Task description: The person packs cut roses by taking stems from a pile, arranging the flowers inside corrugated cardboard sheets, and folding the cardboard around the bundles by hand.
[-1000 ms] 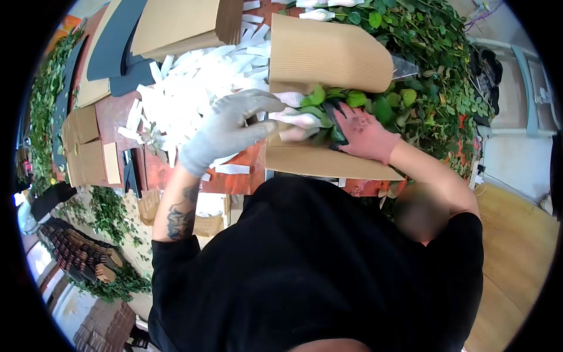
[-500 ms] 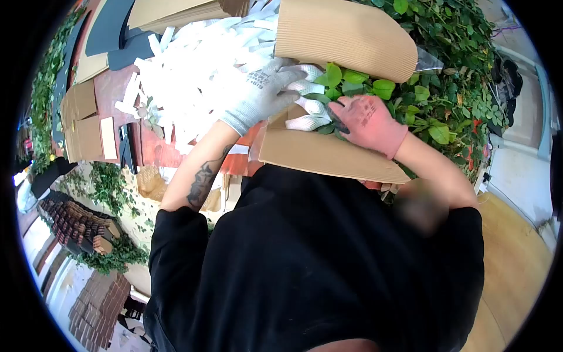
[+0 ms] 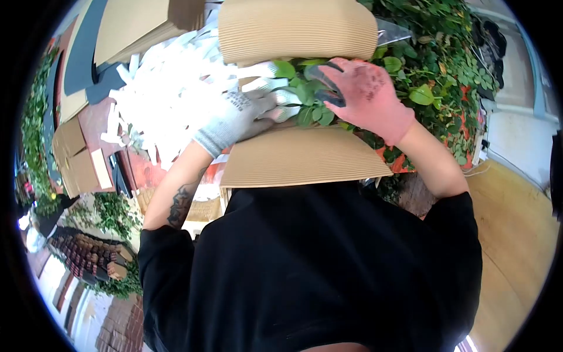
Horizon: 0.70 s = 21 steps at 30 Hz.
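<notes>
My left hand [image 3: 237, 116], in a pale grey glove, lies with its fingers stretched over several white net-sleeved bundles [image 3: 287, 98], touching them; what is inside the sleeves is hidden. Green leafy stems [image 3: 306, 94] emerge to the right of the sleeves. Over those leaves is my right hand [image 3: 370, 97], in a pink glove with dark fingertips, its thumb and fingers apart. The bundles lie between two flaps of corrugated cardboard: a near flap [image 3: 305, 159] against my body and a curved far flap [image 3: 298, 28].
White strips [image 3: 167, 100] form a large heap at left. Behind it stands stacked cardboard [image 3: 132, 29]. A dark, flat object [image 3: 120, 174] lies near the table's left edge. Dense foliage [image 3: 434, 76] covers the right side, beside a clear plastic piece [image 3: 393, 31].
The cardboard and both hands appear further left in view. My right hand has lifted off the sleeves, and its fingers have spread over the leaves. My left hand stays on the sleeved bundles.
</notes>
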Each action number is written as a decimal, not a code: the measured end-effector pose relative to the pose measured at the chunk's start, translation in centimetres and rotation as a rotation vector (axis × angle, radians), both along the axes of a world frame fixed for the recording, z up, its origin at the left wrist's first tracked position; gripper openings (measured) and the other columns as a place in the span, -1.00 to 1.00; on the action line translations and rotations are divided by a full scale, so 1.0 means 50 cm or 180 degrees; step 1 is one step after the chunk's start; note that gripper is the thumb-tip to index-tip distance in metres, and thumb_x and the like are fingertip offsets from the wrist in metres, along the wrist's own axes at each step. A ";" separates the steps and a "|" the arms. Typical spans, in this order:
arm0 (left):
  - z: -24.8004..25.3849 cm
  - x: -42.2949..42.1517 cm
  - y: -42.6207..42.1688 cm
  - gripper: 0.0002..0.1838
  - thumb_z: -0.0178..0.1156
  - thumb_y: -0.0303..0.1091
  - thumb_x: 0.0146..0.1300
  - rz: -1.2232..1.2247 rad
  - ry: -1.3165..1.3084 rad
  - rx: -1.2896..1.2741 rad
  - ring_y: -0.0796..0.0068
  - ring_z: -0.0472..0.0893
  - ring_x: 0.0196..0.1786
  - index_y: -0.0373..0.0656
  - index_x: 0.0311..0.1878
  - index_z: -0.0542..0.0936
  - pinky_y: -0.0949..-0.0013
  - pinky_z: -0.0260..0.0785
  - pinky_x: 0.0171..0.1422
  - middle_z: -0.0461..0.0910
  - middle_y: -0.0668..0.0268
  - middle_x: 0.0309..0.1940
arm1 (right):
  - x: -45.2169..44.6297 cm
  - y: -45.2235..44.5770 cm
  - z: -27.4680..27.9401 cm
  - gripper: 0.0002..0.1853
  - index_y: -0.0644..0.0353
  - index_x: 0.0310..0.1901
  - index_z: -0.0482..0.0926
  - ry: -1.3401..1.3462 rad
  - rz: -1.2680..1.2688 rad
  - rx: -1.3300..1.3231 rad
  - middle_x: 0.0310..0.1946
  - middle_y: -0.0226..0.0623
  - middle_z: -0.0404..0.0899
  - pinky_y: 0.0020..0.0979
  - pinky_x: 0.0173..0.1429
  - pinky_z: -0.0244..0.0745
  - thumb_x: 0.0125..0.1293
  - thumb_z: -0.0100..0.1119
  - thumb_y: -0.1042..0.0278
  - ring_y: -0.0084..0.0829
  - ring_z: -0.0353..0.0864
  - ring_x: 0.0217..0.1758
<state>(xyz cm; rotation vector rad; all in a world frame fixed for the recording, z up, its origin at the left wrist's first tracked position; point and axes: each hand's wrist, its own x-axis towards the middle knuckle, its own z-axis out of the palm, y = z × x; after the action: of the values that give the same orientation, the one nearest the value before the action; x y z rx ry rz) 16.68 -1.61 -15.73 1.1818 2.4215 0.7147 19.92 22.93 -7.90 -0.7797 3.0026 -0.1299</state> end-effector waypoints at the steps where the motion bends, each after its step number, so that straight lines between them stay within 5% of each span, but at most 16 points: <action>1: 0.005 0.001 -0.002 -0.64 0.26 -0.17 0.04 0.0006 0.0087 -0.0136 0.14 0.54 -0.06 -0.11 -0.10 0.60 0.18 0.37 0.03 0.56 0.19 -0.09 | 0.004 0.007 0.013 -0.64 0.10 -0.12 0.49 0.0110 -0.0064 -0.0049 -0.36 -0.31 0.50 -0.36 -0.21 0.45 0.08 0.17 0.11 -0.33 0.55 -0.22; 4: -0.009 -0.003 -0.002 -0.60 0.28 -0.18 -0.02 -0.0195 0.0562 0.0317 0.17 0.55 -0.12 -0.09 -0.08 0.56 0.14 0.36 -0.02 0.55 0.17 -0.13 | 0.036 0.037 -0.007 -0.78 0.14 -0.35 0.45 -0.0176 0.0223 0.0412 -0.54 -0.33 0.44 -0.33 -0.30 0.44 0.08 0.12 0.18 -0.35 0.53 -0.30; 5: 0.001 -0.008 0.006 -0.59 0.30 -0.24 -0.05 -0.0482 0.1514 0.0430 0.17 0.55 -0.14 -0.14 -0.09 0.56 0.16 0.37 -0.01 0.56 0.18 -0.14 | 0.051 0.054 -0.047 -0.78 0.11 -0.26 0.47 0.0228 0.0409 0.0007 -0.52 -0.38 0.46 -0.36 -0.30 0.43 0.04 0.13 0.26 -0.39 0.55 -0.32; 6: 0.018 -0.010 0.019 -0.60 0.29 -0.23 -0.03 -0.0516 0.1466 0.0374 0.16 0.55 -0.13 -0.15 -0.09 0.56 0.16 0.37 0.00 0.55 0.17 -0.13 | 0.061 0.070 -0.112 -0.71 0.09 -0.17 0.48 0.0647 0.0614 -0.0348 -0.50 -0.43 0.47 -0.39 -0.31 0.43 0.00 0.13 0.35 -0.44 0.56 -0.34; 7: 0.033 -0.009 0.031 -0.60 0.27 -0.23 -0.01 -0.0556 0.1416 0.0310 0.14 0.56 -0.13 -0.17 -0.08 0.55 0.16 0.37 0.00 0.55 0.16 -0.11 | 0.068 0.072 -0.189 -0.76 0.10 -0.21 0.47 -0.0385 0.0121 -0.1360 -0.54 -0.43 0.44 -0.37 -0.36 0.40 0.02 0.08 0.37 -0.42 0.55 -0.37; 9: 0.013 -0.003 0.016 -0.63 0.24 -0.25 0.03 -0.0369 0.0853 0.0083 0.10 0.56 -0.13 -0.15 -0.07 0.53 0.17 0.38 0.00 0.54 0.13 -0.09 | 0.060 0.069 -0.170 -0.85 0.09 -0.27 0.44 -0.0705 -0.0006 -0.1071 -0.60 -0.44 0.39 -0.34 -0.41 0.35 0.09 0.01 0.36 -0.38 0.51 -0.44; 10: 0.013 -0.002 0.024 -0.63 0.24 -0.25 0.03 -0.0478 0.0884 0.0124 0.10 0.56 -0.13 -0.15 -0.07 0.53 0.17 0.38 0.00 0.54 0.13 -0.09 | 0.056 0.058 -0.092 -0.88 0.08 -0.29 0.44 -0.0086 0.0348 0.0330 -0.62 -0.44 0.36 -0.33 -0.42 0.33 0.13 -0.02 0.34 -0.36 0.48 -0.47; 12: 0.020 0.000 0.026 -0.64 0.19 -0.26 0.08 -0.0102 -0.0034 -0.0188 0.08 0.57 -0.14 -0.12 -0.03 0.52 0.17 0.40 -0.04 0.54 0.11 -0.09 | 0.054 0.074 -0.059 -0.87 0.05 -0.26 0.44 -0.0085 0.0141 0.0384 -0.59 -0.42 0.36 -0.34 -0.41 0.33 0.16 -0.03 0.32 -0.36 0.47 -0.46; 17: -0.006 0.003 0.002 -0.69 0.16 -0.30 0.09 -0.0188 0.0020 -0.0345 0.06 0.56 -0.20 -0.12 -0.07 0.50 0.14 0.40 -0.10 0.52 0.09 -0.14 | 0.086 0.082 -0.014 -0.77 -0.11 -0.13 0.45 0.0314 -0.0214 0.0549 -0.32 -0.39 0.43 -0.37 -0.32 0.41 0.14 0.00 0.29 -0.37 0.51 -0.28; 21: 0.007 0.016 0.008 -0.69 0.18 -0.28 0.06 0.0009 0.0099 0.0029 0.05 0.55 -0.20 -0.18 -0.13 0.48 0.12 0.38 -0.09 0.51 0.07 -0.16 | 0.083 0.101 0.060 -0.64 -0.09 -0.10 0.47 0.0135 -0.0605 0.0306 -0.31 -0.41 0.44 -0.36 -0.29 0.44 0.00 0.14 0.20 -0.39 0.51 -0.29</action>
<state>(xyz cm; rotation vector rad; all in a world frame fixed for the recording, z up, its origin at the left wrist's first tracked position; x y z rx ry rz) 17.47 -1.22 -15.39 1.2021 2.4481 0.7142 24.05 28.00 -4.89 -0.4942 3.0907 0.0264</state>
